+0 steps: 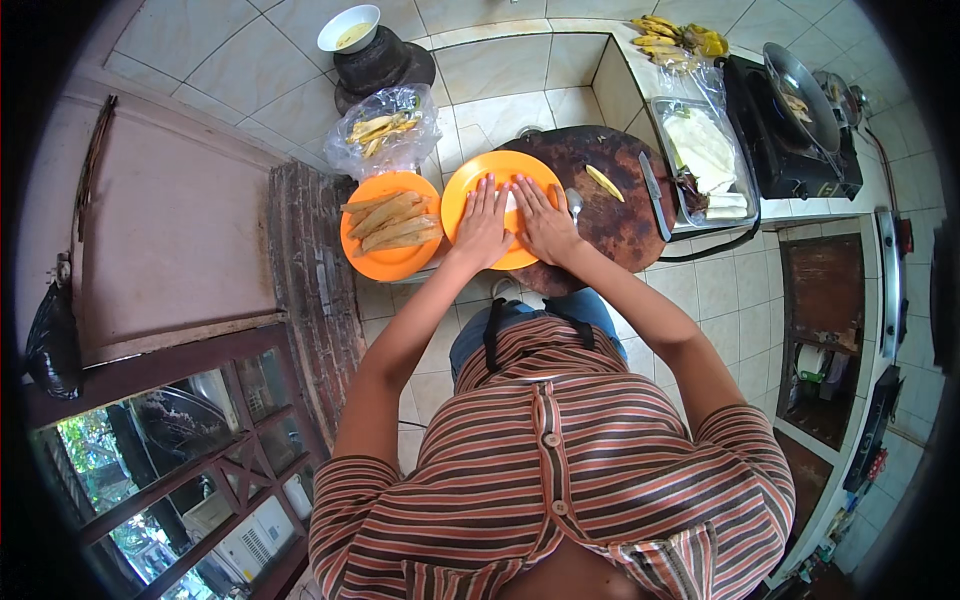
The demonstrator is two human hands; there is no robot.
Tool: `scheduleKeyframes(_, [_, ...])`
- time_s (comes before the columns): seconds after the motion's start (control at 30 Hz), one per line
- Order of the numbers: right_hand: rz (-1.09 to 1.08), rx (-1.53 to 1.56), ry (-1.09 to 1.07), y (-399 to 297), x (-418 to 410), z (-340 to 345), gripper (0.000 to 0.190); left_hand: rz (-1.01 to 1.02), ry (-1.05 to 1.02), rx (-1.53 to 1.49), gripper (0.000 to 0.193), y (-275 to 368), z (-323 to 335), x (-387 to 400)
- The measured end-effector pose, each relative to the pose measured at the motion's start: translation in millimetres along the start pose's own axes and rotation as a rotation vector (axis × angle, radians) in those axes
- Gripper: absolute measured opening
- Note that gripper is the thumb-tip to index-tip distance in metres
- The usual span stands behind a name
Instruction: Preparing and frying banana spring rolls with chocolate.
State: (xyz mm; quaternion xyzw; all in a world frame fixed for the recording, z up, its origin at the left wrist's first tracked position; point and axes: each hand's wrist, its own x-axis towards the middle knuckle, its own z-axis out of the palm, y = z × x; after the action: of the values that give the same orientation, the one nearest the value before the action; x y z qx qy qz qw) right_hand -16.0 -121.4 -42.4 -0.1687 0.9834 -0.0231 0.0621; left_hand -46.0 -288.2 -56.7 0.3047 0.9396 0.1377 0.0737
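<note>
An orange plate (459, 184) sits partly on a round, dark-stained wooden board (615, 232). Over this plate my left hand (484, 229) and my right hand (545, 221) lie nearly flat, side by side, fingers stretched forward. A white thing (511, 201), perhaps a thin wrapper, shows between them and is mostly covered by the fingers. To the right of the plate a metal spoon (574, 204) rests on the board. Beyond it are a yellow strip of banana (604, 183) and a knife (654, 193) near the board's right edge.
Left, a second orange plate (375, 268) carries several brown rolls (397, 221). A plastic bag (337, 150) holds banana peels. Right, a clear tray (694, 219) contains white wrappers (701, 150). A wok (814, 97) stands on a black stove (761, 161); bananas (656, 34) lie behind.
</note>
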Motion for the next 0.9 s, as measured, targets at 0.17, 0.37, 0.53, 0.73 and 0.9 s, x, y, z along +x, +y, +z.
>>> scheduleKeyframes(0.17, [-0.063, -0.009, 0.085, 13.9, 9.1, 12.5, 0.068, 0.046, 0.08, 0.062, 0.063, -10.9, -2.0, 6.2])
scheduleKeyframes(0.37, [-0.016, 0.093, 0.024, 12.9, 21.3, -12.6, 0.036, 0.046, 0.141, 0.068, 0.038, -18.7, -9.1, 14.1])
scheduleKeyframes(0.53, [-0.201, 0.561, 0.3, 35.2, 28.4, -3.8, 0.025, 0.112, 0.252, -0.198, 0.029, -26.8, -20.0, 13.6])
scheduleKeyframes(0.73, [-0.033, 1.092, 0.003, 60.0, 22.1, -40.6, 0.013, -0.11, -0.207, -1.05, 0.027, -42.4, -48.3, 11.5])
scheduleKeyframes(0.9, [0.053, 1.358, -0.153, 78.0, 11.6, -75.3, 0.015, -0.126, -0.33, -1.402, 0.031, -24.4, -86.9, 8.6])
